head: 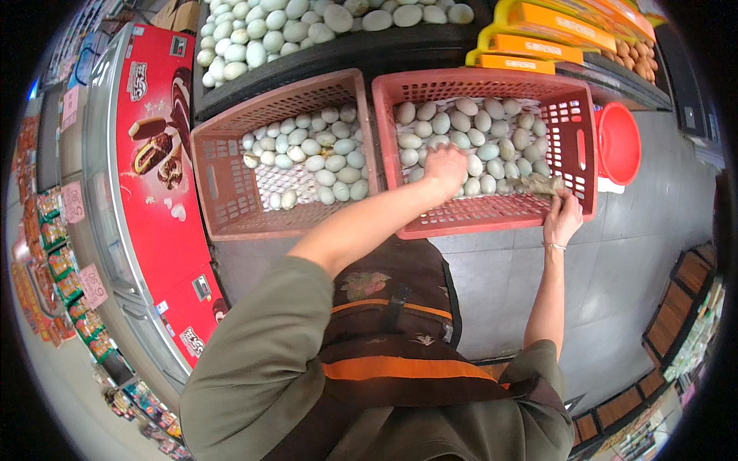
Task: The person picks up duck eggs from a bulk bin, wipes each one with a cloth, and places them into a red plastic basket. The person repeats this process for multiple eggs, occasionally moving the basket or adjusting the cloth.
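My left hand [446, 170] reaches down into the right-hand red plastic crate [484, 216], its fingers among the pale green eggs [460, 121]. Whether those fingers grip an egg is hidden by the hand itself. Over the crate's near right corner, my right hand [563, 216] pinches a crumpled, dirty greyish cloth [541, 185], which lies against the eggs there. To the left stands a second crate [219, 227] of faded red plastic. Its eggs [340, 161] crowd the right and back, and two sit apart near the front on a whitish liner [288, 183].
Behind the crates is a black-edged display bin heaped with pale eggs [271, 40]. Orange-yellow cartons [536, 43] and brown eggs [634, 57] are at the back right. A red bucket [621, 144] stands beside the right crate. A red chest freezer [155, 190] borders the left.
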Action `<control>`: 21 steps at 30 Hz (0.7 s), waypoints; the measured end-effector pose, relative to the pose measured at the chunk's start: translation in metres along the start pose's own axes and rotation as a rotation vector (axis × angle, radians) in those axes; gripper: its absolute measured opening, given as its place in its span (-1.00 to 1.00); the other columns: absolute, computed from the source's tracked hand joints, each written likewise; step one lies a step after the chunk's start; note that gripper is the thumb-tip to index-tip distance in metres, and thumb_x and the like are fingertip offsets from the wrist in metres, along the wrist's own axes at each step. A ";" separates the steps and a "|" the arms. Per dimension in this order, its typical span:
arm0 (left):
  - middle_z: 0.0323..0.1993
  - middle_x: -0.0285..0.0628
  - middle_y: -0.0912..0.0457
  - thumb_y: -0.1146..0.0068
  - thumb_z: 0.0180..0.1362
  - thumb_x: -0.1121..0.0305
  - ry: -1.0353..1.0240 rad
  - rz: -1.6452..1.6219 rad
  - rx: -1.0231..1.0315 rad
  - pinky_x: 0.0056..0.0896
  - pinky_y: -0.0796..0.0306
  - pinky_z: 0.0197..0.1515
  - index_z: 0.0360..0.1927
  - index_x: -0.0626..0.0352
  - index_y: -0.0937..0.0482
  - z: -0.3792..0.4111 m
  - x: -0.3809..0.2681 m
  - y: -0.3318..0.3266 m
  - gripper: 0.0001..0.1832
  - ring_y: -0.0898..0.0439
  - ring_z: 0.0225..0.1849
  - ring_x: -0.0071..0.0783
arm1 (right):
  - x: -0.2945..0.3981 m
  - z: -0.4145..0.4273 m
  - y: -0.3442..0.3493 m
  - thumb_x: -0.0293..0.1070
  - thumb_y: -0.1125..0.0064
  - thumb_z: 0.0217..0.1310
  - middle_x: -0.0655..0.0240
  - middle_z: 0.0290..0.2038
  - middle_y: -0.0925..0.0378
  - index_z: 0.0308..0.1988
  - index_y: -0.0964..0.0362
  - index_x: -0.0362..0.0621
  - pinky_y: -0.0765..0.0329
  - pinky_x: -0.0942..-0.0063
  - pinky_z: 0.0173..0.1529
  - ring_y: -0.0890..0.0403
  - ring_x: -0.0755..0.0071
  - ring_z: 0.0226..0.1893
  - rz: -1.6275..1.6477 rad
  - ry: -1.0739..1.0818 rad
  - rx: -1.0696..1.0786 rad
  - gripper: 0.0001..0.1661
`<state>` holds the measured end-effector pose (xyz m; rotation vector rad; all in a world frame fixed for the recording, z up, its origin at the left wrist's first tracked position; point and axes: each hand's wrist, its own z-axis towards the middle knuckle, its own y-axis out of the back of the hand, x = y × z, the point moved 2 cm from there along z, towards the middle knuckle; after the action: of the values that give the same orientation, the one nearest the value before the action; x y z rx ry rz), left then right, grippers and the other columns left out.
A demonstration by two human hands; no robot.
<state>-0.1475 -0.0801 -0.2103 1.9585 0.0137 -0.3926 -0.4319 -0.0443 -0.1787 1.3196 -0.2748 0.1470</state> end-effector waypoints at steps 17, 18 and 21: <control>0.08 0.04 -0.54 -0.23 0.06 0.07 1.088 -0.990 0.285 -0.07 -0.50 -0.11 0.11 0.37 -0.46 -0.154 0.316 -0.082 -0.35 -0.58 0.00 -0.11 | 0.113 -0.041 0.001 -0.27 -0.05 0.26 0.10 -0.22 -0.45 -0.10 -0.38 -0.28 -0.41 0.22 -0.08 -0.47 0.03 -0.21 0.124 0.095 -0.063 -0.69; 0.10 0.03 -0.53 -0.28 0.04 -0.02 1.128 -1.016 0.291 -0.08 -0.49 -0.10 0.10 0.43 -0.45 -0.155 0.305 -0.073 -0.26 -0.57 0.01 -0.10 | 0.117 -0.043 0.000 -0.27 -0.06 0.26 0.10 -0.22 -0.45 -0.10 -0.38 -0.27 -0.40 0.22 -0.07 -0.46 0.04 -0.21 0.116 0.120 -0.095 -0.69; 0.19 0.09 -0.40 -0.39 -0.05 -0.10 1.080 -1.075 0.300 0.05 -0.40 0.03 0.18 0.45 -0.33 -0.141 0.318 -0.100 -0.08 -0.41 0.18 -0.08 | 0.118 -0.044 -0.006 -0.28 -0.08 0.24 0.14 -0.24 -0.46 -0.12 -0.41 -0.24 -0.38 0.21 -0.07 -0.46 0.07 -0.23 0.133 0.129 -0.135 -0.71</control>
<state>0.1721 0.0331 -0.3371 2.0751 1.8126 0.0569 -0.3118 -0.0094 -0.1611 1.1526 -0.2577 0.3193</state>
